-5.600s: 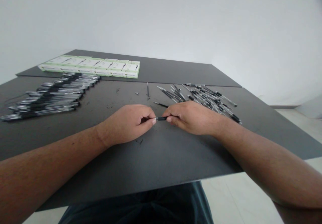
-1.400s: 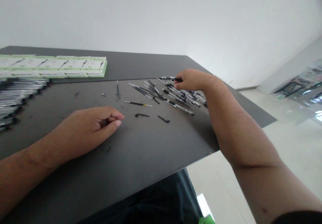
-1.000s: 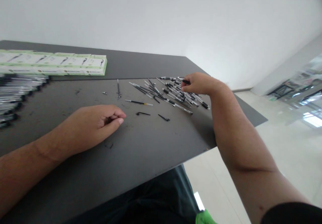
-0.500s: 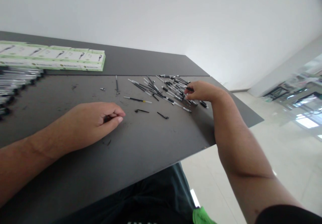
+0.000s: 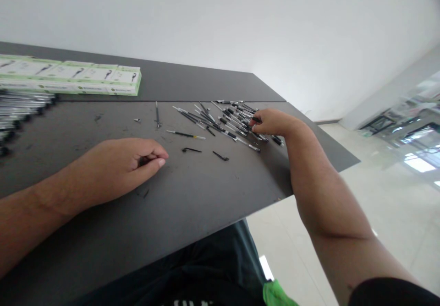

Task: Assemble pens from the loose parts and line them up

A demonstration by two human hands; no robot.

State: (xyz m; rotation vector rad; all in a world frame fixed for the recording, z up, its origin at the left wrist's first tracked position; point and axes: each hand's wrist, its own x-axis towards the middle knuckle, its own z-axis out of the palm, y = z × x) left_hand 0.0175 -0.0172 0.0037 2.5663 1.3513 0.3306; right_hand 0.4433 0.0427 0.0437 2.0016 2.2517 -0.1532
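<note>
On the right of the grey table lies a loose pile of clear pens with black grips [image 5: 233,122]. My right hand [image 5: 271,122] reaches over the pile's right end, fingers closed on a pen whose black end [image 5: 256,119] shows between thumb and forefinger. My left hand [image 5: 134,164] rests on the table with its fingers curled and thumb pressed near them; whatever is inside, if anything, is hidden. Between the hands lie a pen refill with a yellow band [image 5: 186,134] and two black pen clips, one on the left [image 5: 191,150] and one on the right [image 5: 220,156].
A row of white and green boxes [image 5: 122,88] stands at the back left. Many assembled-looking pens [image 5: 24,106] lie stacked at the left edge. A small silver pen tip [image 5: 137,120] and an upright-lying refill [image 5: 157,113] sit mid-table. The table's front edge slants near my lap.
The view has shifted slightly, moving the tabletop things a little left and up. Both hands keep nearly the same place and grip.
</note>
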